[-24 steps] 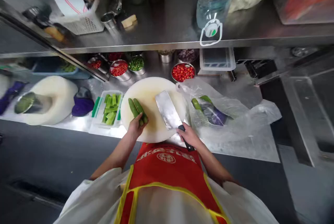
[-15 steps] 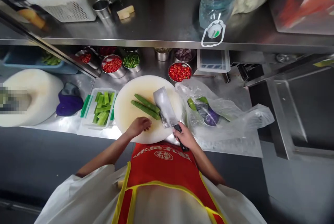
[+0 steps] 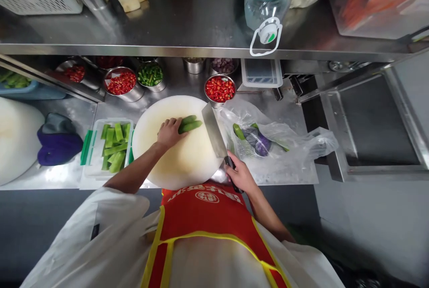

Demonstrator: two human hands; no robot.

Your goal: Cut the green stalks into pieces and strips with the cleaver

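Note:
My left hand is closed over the left ends of two long green vegetable pieces, which lie on the round white cutting board. Its fingers hide much of them. In my right hand is the black handle of a cleaver. The blade stands tilted over the board's right side, apart from the green pieces, pointing away from me. Left of the board, a clear container with a green clip holds cut green vegetable chunks.
Steel pots of chopped red chili and chopped green pieces stand behind the board. A plastic bag lies to the right. A steel shelf edge overhangs the back, with a large bottle. A purple cloth item sits left.
My left hand has moved forward from the board's near edge and taken hold of the green pieces, which now lie farther back. The cleaver blade has turned more upright, away from them.

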